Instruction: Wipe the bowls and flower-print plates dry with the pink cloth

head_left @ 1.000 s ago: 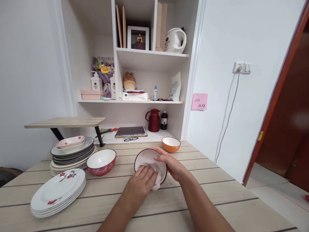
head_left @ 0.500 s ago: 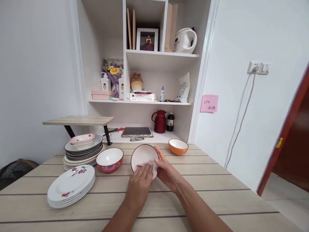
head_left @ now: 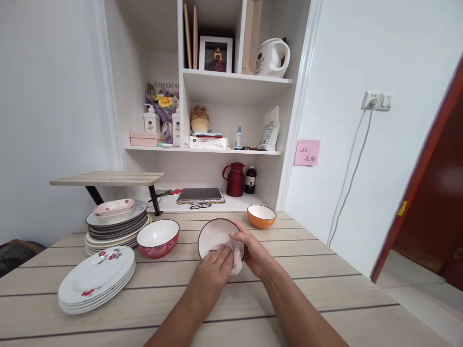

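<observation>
A white bowl with a dark rim (head_left: 213, 235) is tilted toward me above the wooden table (head_left: 325, 299). My right hand (head_left: 253, 250) grips its right rim, thumb over the edge. With its fingers closed, my left hand (head_left: 213, 272) presses a white cloth (head_left: 235, 258) against the bowl's inside, lower edge. To the left of the bowl a red bowl with a white inside (head_left: 157, 238) stands on the table. An orange bowl (head_left: 261, 216) stands behind and to the right.
A stack of white flowered plates (head_left: 96, 279) lies at the front left, a taller stack of mixed plates (head_left: 115, 227) with a pink dish behind it. Shelves (head_left: 231, 79) at the back hold a red jug (head_left: 235, 179), bottles, a laptop. A brown door (head_left: 427, 193) is right.
The view has swung slightly between frames. My left hand and the cloth have shifted a little inside the bowl, and the bowl's tilt has changed slightly. Both hands keep their hold.
</observation>
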Demonstrator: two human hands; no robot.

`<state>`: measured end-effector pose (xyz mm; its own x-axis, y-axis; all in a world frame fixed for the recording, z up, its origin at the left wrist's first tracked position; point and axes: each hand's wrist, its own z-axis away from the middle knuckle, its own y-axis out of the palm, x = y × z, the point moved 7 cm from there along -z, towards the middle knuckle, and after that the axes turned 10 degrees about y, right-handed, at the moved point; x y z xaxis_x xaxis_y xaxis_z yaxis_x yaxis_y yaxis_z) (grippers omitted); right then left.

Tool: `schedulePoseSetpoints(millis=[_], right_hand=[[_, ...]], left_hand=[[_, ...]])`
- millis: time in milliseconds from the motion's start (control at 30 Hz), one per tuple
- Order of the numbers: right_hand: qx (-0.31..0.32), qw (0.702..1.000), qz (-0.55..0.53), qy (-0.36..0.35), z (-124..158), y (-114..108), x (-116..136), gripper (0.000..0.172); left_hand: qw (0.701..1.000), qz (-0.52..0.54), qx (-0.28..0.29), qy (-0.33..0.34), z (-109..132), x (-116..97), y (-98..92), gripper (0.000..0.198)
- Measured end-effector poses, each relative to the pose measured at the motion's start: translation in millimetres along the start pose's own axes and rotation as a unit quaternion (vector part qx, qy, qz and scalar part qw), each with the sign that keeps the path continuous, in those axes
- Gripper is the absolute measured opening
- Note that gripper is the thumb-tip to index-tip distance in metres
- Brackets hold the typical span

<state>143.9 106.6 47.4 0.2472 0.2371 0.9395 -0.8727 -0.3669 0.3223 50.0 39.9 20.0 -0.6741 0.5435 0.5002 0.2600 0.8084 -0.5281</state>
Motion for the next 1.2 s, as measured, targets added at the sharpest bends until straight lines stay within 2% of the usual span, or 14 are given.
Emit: schedulePoseSetpoints(millis=[100, 200, 333, 533, 667, 767, 900, 1033, 1200], right_hand=[[0.020, 0.998, 0.060, -0.004, 8.3, -9.5, 13.4, 0.053], [0.034, 0.993, 0.110, -0.007, 15.6, -15.0, 22.2, 0.052], [0.053, 0.993, 0.107, 0.020, 18.0, -15.3, 19.7, 0.050], [0.101, 0.995, -0.025, 0.013, 8.7, 1.4, 3.6, 0.076], [0.120, 0.988, -0.097, -0.010, 2.9, 22.3, -10.5, 0.081], [0.090, 0.990, -0.109, 0.002, -2.9, 33.2, -25.6, 0.079], [0.016, 0.991, -0.131, -0.004, -8.6, 25.9, -30.0, 0.069], [-0.010, 0.996, -0.087, 0.006, -6.3, 8.4, -16.0, 0.061], [-0.003, 0.999, 0.030, 0.009, 4.5, -9.6, 8.0, 0.057]], left_hand=[[0.999, 0.015, 0.005, 0.030, -1.9, -1.8, -0.1, 0.039], [0.998, 0.011, -0.010, 0.064, -7.6, -5.8, -11.3, 0.035], [0.995, -0.009, -0.026, 0.091, -12.8, -11.0, -25.6, 0.031], [0.998, -0.042, -0.041, 0.021, -7.4, -1.5, -24.4, 0.029], [0.996, -0.058, -0.045, -0.055, -3.0, 7.9, -21.6, 0.024], [0.992, -0.060, -0.049, -0.100, -1.0, 12.3, -22.1, 0.027], [0.996, -0.054, -0.048, -0.061, -4.1, 5.3, -19.7, 0.029], [0.999, -0.025, -0.026, -0.012, -5.2, 0.3, -9.9, 0.033], [0.999, 0.009, -0.001, 0.035, -5.6, -1.0, -3.5, 0.037]])
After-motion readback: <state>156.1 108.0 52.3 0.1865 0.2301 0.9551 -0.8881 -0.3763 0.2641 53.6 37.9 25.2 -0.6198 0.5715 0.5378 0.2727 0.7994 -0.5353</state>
